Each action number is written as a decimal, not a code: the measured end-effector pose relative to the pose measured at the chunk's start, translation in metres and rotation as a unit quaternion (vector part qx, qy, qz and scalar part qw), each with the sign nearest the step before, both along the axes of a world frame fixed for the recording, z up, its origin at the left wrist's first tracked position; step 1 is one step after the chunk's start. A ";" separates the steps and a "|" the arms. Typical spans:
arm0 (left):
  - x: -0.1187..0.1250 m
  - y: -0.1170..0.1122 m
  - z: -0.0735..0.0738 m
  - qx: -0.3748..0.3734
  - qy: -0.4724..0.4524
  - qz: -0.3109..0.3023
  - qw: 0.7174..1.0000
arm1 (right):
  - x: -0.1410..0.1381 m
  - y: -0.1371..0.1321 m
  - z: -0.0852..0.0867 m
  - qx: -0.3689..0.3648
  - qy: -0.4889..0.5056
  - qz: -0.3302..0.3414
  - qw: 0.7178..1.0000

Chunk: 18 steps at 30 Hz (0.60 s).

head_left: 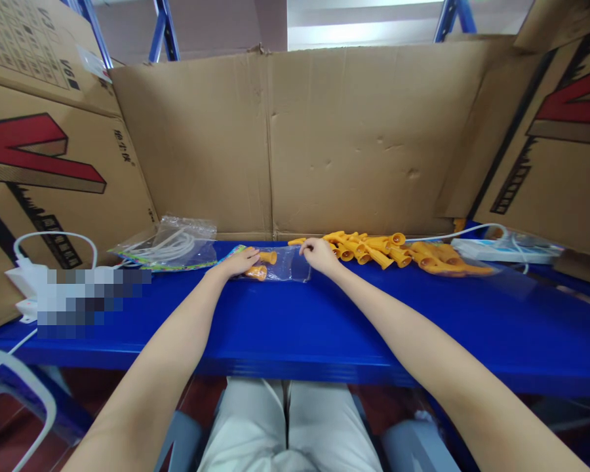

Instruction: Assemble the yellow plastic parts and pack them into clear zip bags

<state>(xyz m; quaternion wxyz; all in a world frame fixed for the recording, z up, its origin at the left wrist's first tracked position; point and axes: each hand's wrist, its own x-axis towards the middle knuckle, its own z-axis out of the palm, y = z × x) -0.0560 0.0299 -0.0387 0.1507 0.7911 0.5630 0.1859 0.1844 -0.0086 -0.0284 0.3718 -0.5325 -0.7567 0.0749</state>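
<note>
Flat-palmed, your left hand (238,262) pins the clear bag (290,267) on the blue table (295,331); your right hand (319,254) curls over its far edge, pinch unclear; a careless sweep could scatter the loose orange pile (373,249) just beside it; the bag's two orange pieces (267,257) may slip out if it tips.

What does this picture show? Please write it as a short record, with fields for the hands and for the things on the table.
surface: blue table, cardboard walls behind it
left hand: rests on the left end of the clear bag
right hand: touches the bag's upper right edge; grip unclear
bag contents: a few orange pieces
pile: more loose orange parts, right of the bag
far left: bag of white cords
far right: white power strip
</note>
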 end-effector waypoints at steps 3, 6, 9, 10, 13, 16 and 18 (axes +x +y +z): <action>-0.011 0.007 -0.002 0.006 -0.008 0.024 1.000 | 0.018 0.004 -0.002 0.077 -0.070 -0.086 0.991; -0.017 0.011 -0.004 0.006 -0.011 0.030 0.999 | 0.031 0.008 -0.010 0.036 -0.170 -0.107 0.979; -0.016 0.010 -0.003 0.003 -0.015 0.030 0.999 | 0.033 0.009 -0.015 -0.010 -0.232 -0.095 0.968; -0.015 0.010 -0.002 0.002 -0.016 0.031 0.999 | 0.032 0.009 -0.015 -0.008 -0.235 -0.097 0.967; -0.013 0.007 0.000 -0.002 -0.015 0.035 0.999 | 0.026 0.006 -0.010 0.007 -0.215 -0.098 0.972; -0.013 0.006 0.000 -0.003 -0.020 0.038 0.999 | 0.023 0.006 -0.005 -0.020 -0.178 -0.060 0.982; -0.013 0.007 -0.001 -0.002 -0.024 0.037 0.999 | 0.024 0.007 -0.004 -0.032 -0.162 -0.039 0.986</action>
